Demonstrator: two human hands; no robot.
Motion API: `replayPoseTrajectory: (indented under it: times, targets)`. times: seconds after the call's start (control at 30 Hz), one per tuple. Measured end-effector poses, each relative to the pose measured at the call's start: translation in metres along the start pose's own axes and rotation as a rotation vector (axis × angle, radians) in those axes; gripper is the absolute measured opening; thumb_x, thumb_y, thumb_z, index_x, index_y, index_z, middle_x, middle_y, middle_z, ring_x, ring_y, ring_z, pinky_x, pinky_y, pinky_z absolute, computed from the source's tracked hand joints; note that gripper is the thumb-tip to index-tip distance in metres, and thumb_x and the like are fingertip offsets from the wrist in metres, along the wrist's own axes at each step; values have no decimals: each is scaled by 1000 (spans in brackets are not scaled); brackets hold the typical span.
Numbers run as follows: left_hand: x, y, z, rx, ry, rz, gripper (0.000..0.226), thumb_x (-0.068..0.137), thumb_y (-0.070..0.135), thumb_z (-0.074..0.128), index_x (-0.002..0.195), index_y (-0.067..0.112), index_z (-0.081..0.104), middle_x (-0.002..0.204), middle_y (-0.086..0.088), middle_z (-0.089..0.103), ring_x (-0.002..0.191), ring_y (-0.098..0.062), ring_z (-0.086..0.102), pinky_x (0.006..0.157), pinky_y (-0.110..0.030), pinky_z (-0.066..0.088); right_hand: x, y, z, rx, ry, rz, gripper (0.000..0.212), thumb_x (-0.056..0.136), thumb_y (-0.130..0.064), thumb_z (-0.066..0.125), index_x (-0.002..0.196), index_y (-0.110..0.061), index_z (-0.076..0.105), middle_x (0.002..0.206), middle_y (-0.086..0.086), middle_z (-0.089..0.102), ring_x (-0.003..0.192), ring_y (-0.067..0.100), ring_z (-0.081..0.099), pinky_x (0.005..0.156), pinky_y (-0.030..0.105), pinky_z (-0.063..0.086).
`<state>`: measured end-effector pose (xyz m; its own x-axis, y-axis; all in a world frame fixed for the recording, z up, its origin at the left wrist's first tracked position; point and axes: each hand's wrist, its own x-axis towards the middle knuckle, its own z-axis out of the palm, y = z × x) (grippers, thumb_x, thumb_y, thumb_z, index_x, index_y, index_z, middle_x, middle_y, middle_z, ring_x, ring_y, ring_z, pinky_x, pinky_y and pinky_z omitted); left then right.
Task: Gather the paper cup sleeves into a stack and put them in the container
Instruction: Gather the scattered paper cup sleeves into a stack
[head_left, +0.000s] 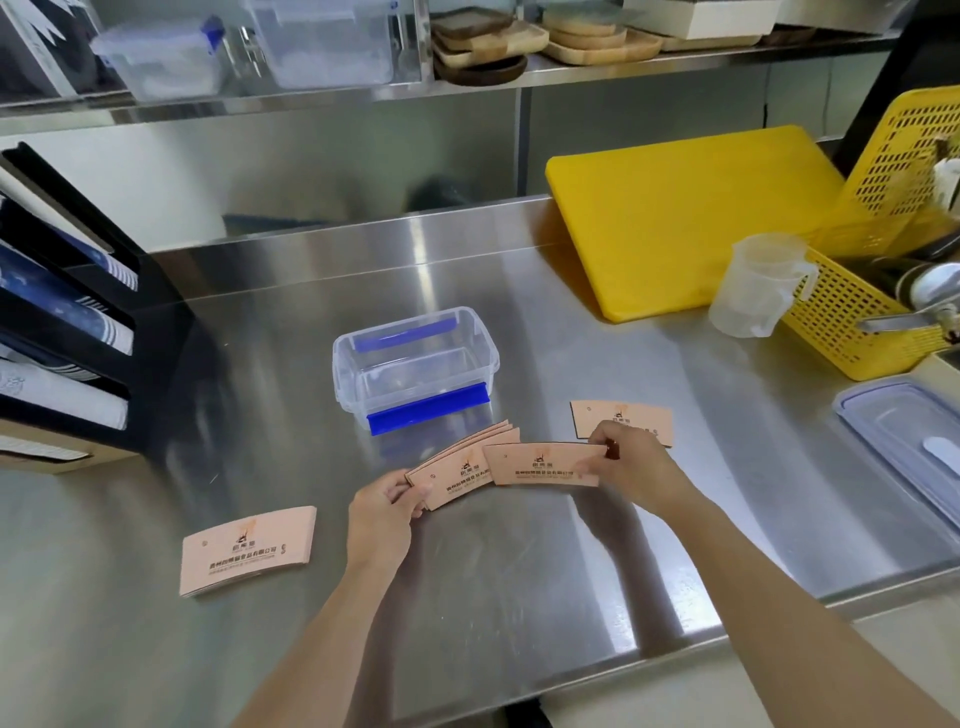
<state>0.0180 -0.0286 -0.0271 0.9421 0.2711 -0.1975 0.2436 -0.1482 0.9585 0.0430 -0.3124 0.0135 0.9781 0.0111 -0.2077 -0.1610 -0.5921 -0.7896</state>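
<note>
The paper cup sleeves are found in four places on the steel counter (519, 545), all in the lower half of the frame. A fanned bundle of sleeves (457, 470) is held in the left hand (382, 519), just below the centre; the thumb lies on top of the bundle's left end and the fingers are closed under it, so the grip is firm. One single sleeve (540, 464) is pinched at its right end by the right hand (631, 467), with the fingers curled down on it. Its left end overlaps the bundle, but it cannot be told if the two really touch. Behind the right hand, another flat sleeve (621, 418) lies on the counter, partly hidden by the fingers. A small flat pile of sleeves (248, 551) is seen alone at the lower left, well apart from both hands.

The clear container (415, 364) with blue clips stands open and empty at the centre, just above the bundle. Its lid (904, 441) seems to be the one lying at the right edge.

The step in hand is judged to be the gathering: the single sleeve is being joined to the bundle. For the next move, this sleeve must be slid on the bundle and the edges squared. After that the sleeve behind the right hand and the pile at the lower left remain to be collected, before anything is put in the container.
</note>
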Motion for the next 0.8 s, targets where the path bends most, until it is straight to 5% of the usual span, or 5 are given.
replayPoseTrajectory:
  times: [0.17,0.3,0.57,0.7,0.8]
  targets:
    - [-2,2,-9,95,-79,14,33,77,4,67,58,31,69,51,10,66,54,-14,54,69,-34,51,-3,-15,25,23,21,-29,21,78,-11,68,90,-21,54,73,0,55,35,5,49,42,18,48]
    - [-5,6,-11,109,-191,41,27,75,0,66,60,23,69,59,-2,66,57,-18,52,72,-38,49,-3,-25,45,0,-104,-62,59,80,-11,66,133,-25,43,83,1,55,36,3,54,48,14,51]
    - [-17,5,-12,145,-274,81,33,79,1,65,81,35,66,89,5,73,86,-17,66,82,-28,51,-6,-28,51,70,-118,-40,18,78,-10,69,75,-20,53,89,26,67,38,10,53,43,22,53]
    - [-22,5,-4,127,-235,66,20,78,10,68,84,27,61,90,3,71,85,-13,65,75,-14,50,-5,-26,55,58,-96,-32,22,79,-13,68,72,-23,50,90,21,69,43,14,56,48,26,55]
    - [-23,7,1,75,-177,53,21,79,5,66,78,26,61,79,10,72,70,0,65,63,-5,46,-6,-23,55,89,-108,-30,19,76,-24,72,83,-26,54,85,0,68,54,5,59,52,12,51]
